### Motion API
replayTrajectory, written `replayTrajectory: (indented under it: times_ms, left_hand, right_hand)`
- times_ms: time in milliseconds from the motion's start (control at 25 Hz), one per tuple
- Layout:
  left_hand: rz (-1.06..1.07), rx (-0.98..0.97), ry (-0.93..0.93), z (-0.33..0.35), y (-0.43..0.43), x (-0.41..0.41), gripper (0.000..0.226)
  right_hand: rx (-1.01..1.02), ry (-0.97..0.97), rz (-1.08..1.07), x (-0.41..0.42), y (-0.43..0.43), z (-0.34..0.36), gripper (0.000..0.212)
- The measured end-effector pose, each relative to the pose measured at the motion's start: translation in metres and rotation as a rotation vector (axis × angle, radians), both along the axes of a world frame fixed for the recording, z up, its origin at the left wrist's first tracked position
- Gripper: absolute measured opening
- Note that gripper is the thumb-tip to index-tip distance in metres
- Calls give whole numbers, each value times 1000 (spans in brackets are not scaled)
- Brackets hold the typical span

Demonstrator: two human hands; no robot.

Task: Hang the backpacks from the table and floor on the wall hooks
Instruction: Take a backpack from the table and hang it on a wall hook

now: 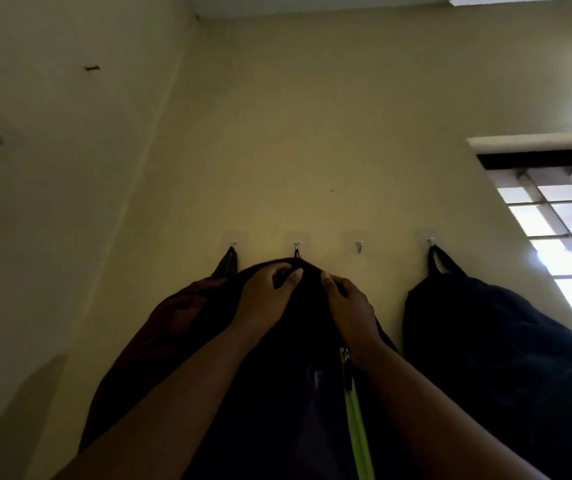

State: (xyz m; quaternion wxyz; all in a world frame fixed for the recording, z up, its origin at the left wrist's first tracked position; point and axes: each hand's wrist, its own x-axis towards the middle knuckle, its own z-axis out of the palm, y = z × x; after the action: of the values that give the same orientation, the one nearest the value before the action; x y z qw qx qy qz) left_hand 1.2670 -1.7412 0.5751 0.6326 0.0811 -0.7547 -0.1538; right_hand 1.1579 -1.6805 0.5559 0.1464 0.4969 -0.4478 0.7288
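Note:
A black backpack (291,368) with a lime-green zip strip is pressed against the cream wall, its top just under the second hook (297,250). My left hand (266,299) and my right hand (350,308) both grip its top edge. A small loop looks caught on that hook. A maroon backpack (159,334) hangs by its strap from the first hook (232,244) on the left. A dark backpack (485,341) hangs from the fourth hook (431,242). The third hook (359,245) carries nothing.
A window (561,237) with bars is at the right, very bright. The room corner runs up the left side of the wall (312,150). The ceiling edge shows at the top.

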Motion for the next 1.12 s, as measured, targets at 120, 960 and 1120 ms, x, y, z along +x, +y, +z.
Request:
replayTrajectory:
  times_ms: [120,960,1120]
  left_hand:
    - [-105,140,33,-34,22,7,44]
    - [-240,933,-101,-341,329,99,69]
    - [-300,1021,-195,-406,393,131,56]
  right_hand:
    - [47,-110,81,2,25,-34,42]
    - [451,-608,314,84,371,-328,57]
    - [496,-725,265,122,433,-389,53]
